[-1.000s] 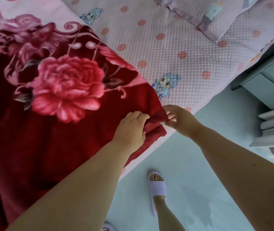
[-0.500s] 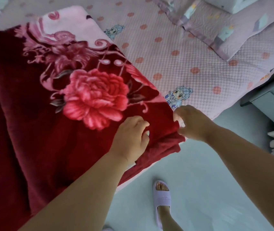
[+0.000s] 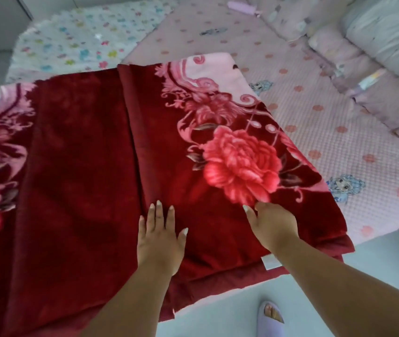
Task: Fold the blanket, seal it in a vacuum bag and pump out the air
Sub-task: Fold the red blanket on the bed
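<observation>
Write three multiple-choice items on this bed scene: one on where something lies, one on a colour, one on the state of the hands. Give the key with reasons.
1. Where does the white label sit?
A. at the blanket's near edge, beside the right forearm
B. on the big rose
C. on the pillows

2. What colour is most of the blanket?
A. blue
B. dark red
C. green

3. How do the left hand and right hand lie?
A. both pinch a corner
B. both lie flat on the blanket
C. both hang clear of the bed

Key: 1 A, the label shows at the near hem by the forearm. 2 B, deep red dominates. 3 B, their fingers lie straight on the pile.
</observation>
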A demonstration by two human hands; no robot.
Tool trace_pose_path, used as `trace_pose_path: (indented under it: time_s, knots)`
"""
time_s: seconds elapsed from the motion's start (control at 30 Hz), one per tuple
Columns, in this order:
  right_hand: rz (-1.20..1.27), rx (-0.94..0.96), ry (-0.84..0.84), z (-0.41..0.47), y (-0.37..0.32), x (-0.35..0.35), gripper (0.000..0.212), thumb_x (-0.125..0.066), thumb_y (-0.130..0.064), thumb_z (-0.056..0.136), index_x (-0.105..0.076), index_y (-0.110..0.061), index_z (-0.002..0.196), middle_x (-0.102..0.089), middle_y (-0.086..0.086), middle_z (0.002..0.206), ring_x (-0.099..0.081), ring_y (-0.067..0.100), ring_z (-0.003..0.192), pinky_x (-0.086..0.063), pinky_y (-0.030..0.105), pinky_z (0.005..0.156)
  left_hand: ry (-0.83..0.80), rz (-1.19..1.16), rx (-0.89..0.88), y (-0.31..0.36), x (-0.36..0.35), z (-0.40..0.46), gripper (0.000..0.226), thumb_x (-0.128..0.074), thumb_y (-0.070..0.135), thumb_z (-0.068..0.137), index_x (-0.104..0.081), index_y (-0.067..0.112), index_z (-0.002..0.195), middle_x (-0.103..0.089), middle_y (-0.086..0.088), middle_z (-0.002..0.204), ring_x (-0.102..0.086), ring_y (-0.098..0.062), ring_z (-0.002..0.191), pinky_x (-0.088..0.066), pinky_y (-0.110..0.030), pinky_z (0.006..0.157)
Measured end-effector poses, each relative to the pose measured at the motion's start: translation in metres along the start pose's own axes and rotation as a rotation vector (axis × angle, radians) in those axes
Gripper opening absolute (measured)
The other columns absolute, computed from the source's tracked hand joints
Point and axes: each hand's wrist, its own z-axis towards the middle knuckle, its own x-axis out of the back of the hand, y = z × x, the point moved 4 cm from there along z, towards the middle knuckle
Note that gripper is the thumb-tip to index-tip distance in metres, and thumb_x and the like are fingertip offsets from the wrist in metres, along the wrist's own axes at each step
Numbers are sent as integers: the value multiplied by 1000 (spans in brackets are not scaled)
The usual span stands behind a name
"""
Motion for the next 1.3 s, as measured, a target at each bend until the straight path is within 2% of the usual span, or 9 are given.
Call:
trace_pose_path:
  time_s: [0.13,0.3,0.43,0.53,0.7,0.8,0.9,1.1,1.3]
  knots:
    - [309,160,-123,20,-112,9,62,-28,-54,99,-31,-17,148,-35,7,153,-32,24,140,-31,39,112,-197,-101,-21,-38,1,1,70,-15,60,96,7,25,152,0,-5,161,-24,-26,143,-17,-36,117]
    - [420,178,-693,-23,-190,-39,68,-19,-61,97,-21,-23,153,-20,5,160,-18,19,147,-14,35,119,-154,-403,-183,-78,16,-8,57,-29,46,101,-16,25,152,-23,2,158,-21,-13,144,-21,-31,117]
    - [409,52,-466,6,-192,4,68,-16,-68,92,-61,-20,108,-65,-3,103,-61,21,107,-46,33,84,72,-500,-55,-129,45,4,55,-30,43,101,-16,26,152,-13,5,160,-11,-12,147,-20,-32,118]
    - [491,163,-192,35,-221,28,61,-23,-60,96,-48,-21,137,-55,-1,135,-49,19,128,-42,33,99,117,-463,77,-150,49,15,61,-26,47,100,-5,26,153,1,4,161,-2,-15,148,-13,-33,119]
    - [132,385,-547,26,-282,-20,68,-13,-61,97,-19,-23,153,-28,0,158,-5,21,149,-12,41,120,-181,-379,12,-159,16,18,62,-21,51,101,-3,24,153,5,4,161,6,-11,147,-6,-33,120]
    - [-16,301,-223,36,-302,-6,66,-16,-59,96,-52,-17,132,-59,2,128,-41,26,130,-33,39,106,-81,-421,14,-188,23,24,58,-26,48,101,-9,28,153,-4,9,161,-2,-7,147,-10,-27,117]
    - [77,348,33,46,-341,14,56,-23,-55,97,-59,-18,120,-60,-1,115,-49,19,112,-38,34,97,-2,-359,117,-233,30,24,59,-27,46,101,-7,26,153,-2,7,161,1,-9,147,-4,-30,120]
    - [480,499,-320,32,-452,-1,57,-31,-54,98,-46,-17,139,-52,4,138,-45,21,129,-38,37,105,-27,-291,492,-340,21,-2,68,-23,55,98,1,25,153,6,-5,161,5,-23,148,-4,-41,120]
    - [424,547,-464,-21,-558,-29,53,-34,-50,98,-53,-13,132,-55,11,133,-46,30,124,-36,37,102,-77,-302,719,-441,-10,-43,92,-29,77,84,3,25,153,0,-13,160,-4,-35,146,-8,-51,116]
